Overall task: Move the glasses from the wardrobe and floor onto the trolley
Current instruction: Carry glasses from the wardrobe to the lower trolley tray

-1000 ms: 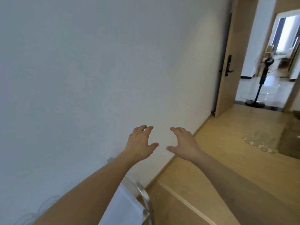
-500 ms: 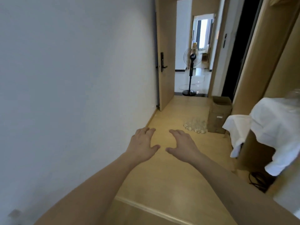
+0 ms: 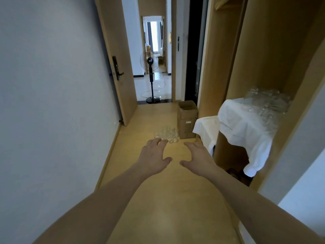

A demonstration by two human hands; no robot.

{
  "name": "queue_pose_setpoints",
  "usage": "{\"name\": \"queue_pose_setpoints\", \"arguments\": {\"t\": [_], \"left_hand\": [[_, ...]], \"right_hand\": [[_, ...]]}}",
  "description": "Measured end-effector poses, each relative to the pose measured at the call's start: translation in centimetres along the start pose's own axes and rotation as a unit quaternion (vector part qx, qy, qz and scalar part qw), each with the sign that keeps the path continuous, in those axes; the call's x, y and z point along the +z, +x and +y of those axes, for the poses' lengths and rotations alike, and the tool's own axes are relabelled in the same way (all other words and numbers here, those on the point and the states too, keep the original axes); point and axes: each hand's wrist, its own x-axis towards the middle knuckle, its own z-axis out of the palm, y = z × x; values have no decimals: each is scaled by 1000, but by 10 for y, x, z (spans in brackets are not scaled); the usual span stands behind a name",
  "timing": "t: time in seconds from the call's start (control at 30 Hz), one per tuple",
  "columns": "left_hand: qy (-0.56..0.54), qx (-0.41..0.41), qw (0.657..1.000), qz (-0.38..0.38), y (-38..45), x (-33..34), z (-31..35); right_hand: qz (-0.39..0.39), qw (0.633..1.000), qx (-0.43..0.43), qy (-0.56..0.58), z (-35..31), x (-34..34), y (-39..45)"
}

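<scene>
Head camera looks down a narrow hallway with a smooth, pale wooden floor (image 3: 154, 199) and a plain matt white wall (image 3: 52, 103) on the left. Both bare forearms stretch forward, palms down. The left hand (image 3: 152, 158) has its fingers spread and loosely straight, holding nothing; the right hand (image 3: 199, 158) mirrors it, fingers relaxed and a little apart, also holding nothing, with a gap between the two thumbs. Just past the left fingertips, a small cluster of clear glasses (image 3: 167, 135) stands on the floor, their outlines faint and glinting. Right beside them on the far right stands a tall brown cardboard box (image 3: 187, 120) with its top flaps open; what it holds cannot be seen. On the right, an open wooden wardrobe (image 3: 263, 50) has a shelf draped with a crumpled white cloth (image 3: 244, 127) that hangs over the edge in soft folds. On that cloth, further back, sits a second, larger group of clear glasses (image 3: 267, 101), blurred and packed close together. Beyond, a wooden door (image 3: 116, 59) with a dark handle stands open, and a black pedestal fan (image 3: 151, 78) with a round base stands on glossy tiles in the next room
</scene>
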Motion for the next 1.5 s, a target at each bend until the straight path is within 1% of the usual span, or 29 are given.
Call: {"name": "queue_pose_setpoints", "arguments": {"t": [0.2, 0.4, 0.5, 0.73, 0.83, 1.0, 1.17, 1.33, 1.43, 1.5], "left_hand": [[-26, 60, 998, -8, 82, 3, -32], [-46, 107, 993, -28, 141, 13, -57], [-69, 125, 989, -23, 169, 17, -56], [-89, 162, 982, -36, 232, 35, -43], [-87, 167, 981, -47, 264, 41, -37], [-41, 177, 982, -51, 327, 44, -16], [-20, 208, 977, -48, 393, 46, 26], [-22, 241, 968, -64, 448, 61, 73], [-15, 267, 960, -87, 469, 76, 93], [-16, 277, 955, -100, 482, 86, 103]], "right_hand": [[35, 997, 58, -25, -5, 1, 56], [34, 991, 119, -57, -2, 4, 92], [38, 987, 141, -62, 5, -1, 109], [28, 985, 162, -53, 34, -10, 161], [42, 982, 176, -45, 55, -13, 188], [70, 980, 188, -13, 95, -33, 232], [101, 974, 204, 11, 140, -62, 275], [126, 964, 232, 31, 197, -85, 302], [131, 955, 257, 61, 231, -93, 307], [141, 949, 276, 54, 249, -95, 308]]}}
